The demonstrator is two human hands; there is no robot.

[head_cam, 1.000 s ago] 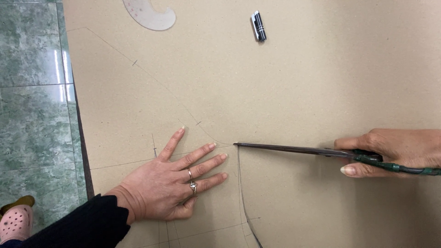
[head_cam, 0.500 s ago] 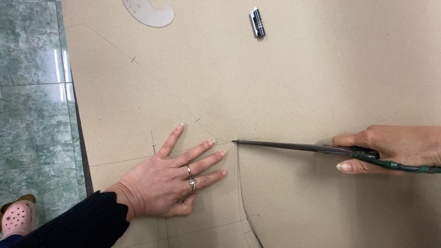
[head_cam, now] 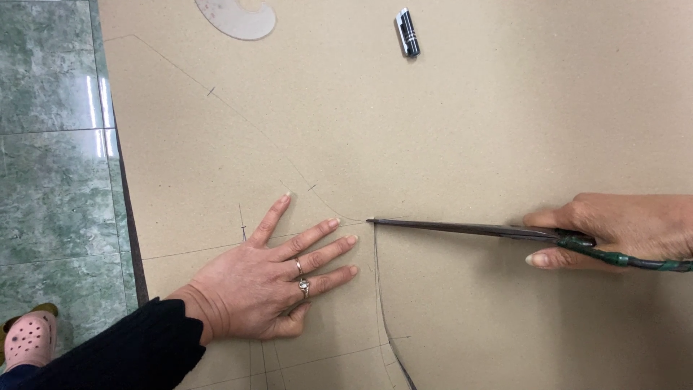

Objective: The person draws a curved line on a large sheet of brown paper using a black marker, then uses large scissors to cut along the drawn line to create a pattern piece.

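Note:
My left hand (head_cam: pixel 278 278) lies flat, fingers spread, on a large sheet of brown pattern paper (head_cam: pixel 469 123) marked with pencil lines. It wears two rings and a black sleeve. My right hand (head_cam: pixel 613 231) comes in from the right edge, gripping long scissors (head_cam: pixel 462 229) with green-wrapped handles. The blades lie nearly closed and point left along a cut line. Their tip sits just right of my left fingertips, where a curved drawn line meets the cut.
A black marker (head_cam: pixel 408 32) lies on the paper near the top. A translucent curved ruler (head_cam: pixel 238 16) pokes in at the top edge. Green marble floor tiles (head_cam: pixel 50 144) run down the left, with a pink clog (head_cam: pixel 27 339) at the bottom left corner.
The scissors and my right hand have crept slightly left along the line. My left hand stays pressed in the same spot.

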